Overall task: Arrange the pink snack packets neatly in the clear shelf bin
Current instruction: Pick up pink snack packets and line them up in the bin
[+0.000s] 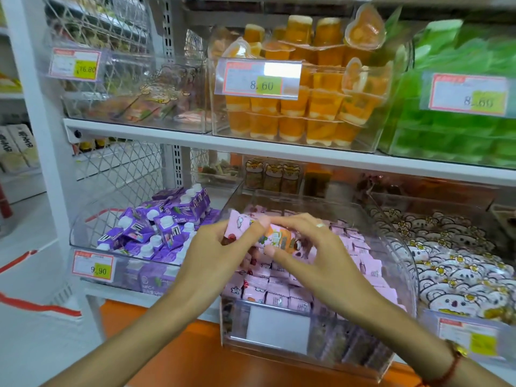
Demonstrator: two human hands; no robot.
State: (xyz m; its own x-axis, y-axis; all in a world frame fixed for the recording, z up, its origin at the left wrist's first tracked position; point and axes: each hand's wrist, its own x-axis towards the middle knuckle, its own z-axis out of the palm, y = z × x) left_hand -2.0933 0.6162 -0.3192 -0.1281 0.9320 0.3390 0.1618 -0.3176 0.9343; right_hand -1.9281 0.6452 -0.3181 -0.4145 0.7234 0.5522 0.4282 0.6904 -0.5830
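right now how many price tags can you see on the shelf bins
5: one on the upper left bin, one on the orange jelly cup bin, one on the green bin, one on the purple carton bin, one at lower right. Others may be hidden.

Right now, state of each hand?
Left hand: holding the left end of a pink plastic snack packet.
Right hand: fingers pinching the same packet over the clear shelf bin.

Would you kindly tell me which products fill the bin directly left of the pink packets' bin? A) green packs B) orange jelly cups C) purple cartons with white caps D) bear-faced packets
C: the purple cartons lie in the bin left of the clear shelf bin holding the pink snack packets.
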